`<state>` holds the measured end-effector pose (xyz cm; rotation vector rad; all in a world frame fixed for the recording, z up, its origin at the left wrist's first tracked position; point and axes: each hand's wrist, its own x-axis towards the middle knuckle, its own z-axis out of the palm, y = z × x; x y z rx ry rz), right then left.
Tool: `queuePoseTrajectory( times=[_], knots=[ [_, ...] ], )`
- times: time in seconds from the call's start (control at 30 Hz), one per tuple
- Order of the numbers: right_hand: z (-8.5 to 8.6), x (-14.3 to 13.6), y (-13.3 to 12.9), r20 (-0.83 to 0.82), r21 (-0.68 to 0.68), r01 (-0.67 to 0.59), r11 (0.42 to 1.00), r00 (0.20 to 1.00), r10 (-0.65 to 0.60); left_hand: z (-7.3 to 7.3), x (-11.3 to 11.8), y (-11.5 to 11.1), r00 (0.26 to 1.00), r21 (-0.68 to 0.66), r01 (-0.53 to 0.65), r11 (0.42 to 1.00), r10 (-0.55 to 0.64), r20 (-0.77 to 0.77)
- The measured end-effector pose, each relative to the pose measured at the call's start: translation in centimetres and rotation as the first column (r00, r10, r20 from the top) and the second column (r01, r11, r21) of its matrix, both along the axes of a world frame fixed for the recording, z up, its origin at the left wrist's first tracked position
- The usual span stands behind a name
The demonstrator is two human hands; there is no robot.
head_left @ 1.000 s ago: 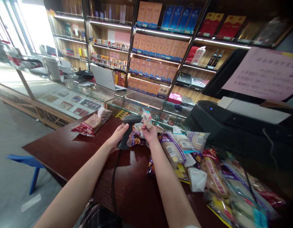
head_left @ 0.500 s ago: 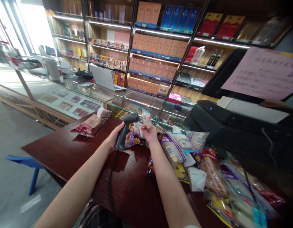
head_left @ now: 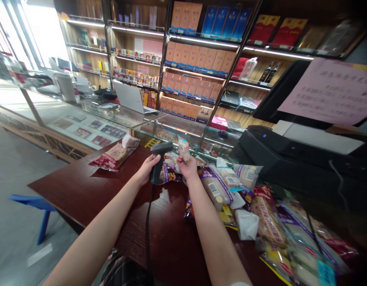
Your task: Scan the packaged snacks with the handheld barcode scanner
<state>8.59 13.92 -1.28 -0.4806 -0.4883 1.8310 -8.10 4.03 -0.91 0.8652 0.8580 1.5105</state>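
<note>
My left hand (head_left: 148,167) is wrapped round the handle of a black barcode scanner (head_left: 160,149), whose cable (head_left: 147,222) runs down over the dark table. A little to its right, my right hand (head_left: 187,168) pinches a small clear packet with light blue and red print (head_left: 183,147) and holds it up. Just behind and between the hands, a purple-printed food bag (head_left: 169,172) lies on the table. By my right wrist sits a larger purple-and-clear packaged food (head_left: 214,186) with a barcode label.
More packaged foods (head_left: 268,216) are heaped at the right, with a crumpled white tissue (head_left: 247,225) among them. One red-printed packet (head_left: 114,155) lies at the table's left. A glass counter (head_left: 177,129) stands behind, and a black machine (head_left: 278,155) at the right. A blue stool (head_left: 37,202) is at left.
My left hand has turned the barcode scanner, so its handle stands more upright and its head has shifted slightly left. My right hand and its packet have stayed nearly still.
</note>
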Motion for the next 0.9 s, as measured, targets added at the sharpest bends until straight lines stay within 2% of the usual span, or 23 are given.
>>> queuePoseTrajectory(
  times=[0.13, 0.27, 0.43, 0.53, 0.6, 0.8, 0.9],
  knots=[
    [0.1, -0.1, -0.1, -0.002, 0.000, 0.017, 1.000, 1.000, -0.017, 0.5, 0.1, -0.2, 0.994, -0.046, -0.107, 0.993, 0.108, 0.017],
    [-0.1, -0.1, 0.0, 0.007, 0.001, 0.024, 1.000, 1.000, -0.024, 1.1, -0.7, -0.3, 0.982, -0.149, -0.032, 0.988, 0.059, 0.181],
    [-0.4, -0.1, 0.2, 0.037, 0.033, 0.020, 0.999, 0.999, -0.021, 1.4, -1.0, -0.1, 0.953, -0.167, -0.003, 0.986, 0.053, 0.298],
    [-0.4, 0.0, 0.3, 0.024, 0.002, 0.026, 1.000, 0.999, -0.026, 1.3, -1.0, 0.0, 0.957, -0.214, 0.009, 0.977, 0.054, 0.284],
    [-0.3, 0.0, 0.3, 0.018, -0.009, 0.025, 1.000, 1.000, -0.025, 1.0, -0.9, 0.0, 0.963, -0.186, -0.015, 0.982, 0.064, 0.263],
    [-0.2, 0.0, 0.2, 0.058, 0.049, 0.019, 0.999, 0.998, -0.022, -0.1, -0.7, 0.5, 0.995, -0.110, -0.086, 0.990, 0.091, 0.038],
    [-0.2, 0.0, 0.2, 0.060, 0.054, 0.018, 0.998, 0.998, -0.022, -0.1, -0.2, 0.5, 0.988, -0.099, -0.155, 0.983, 0.155, -0.008]
  ],
)
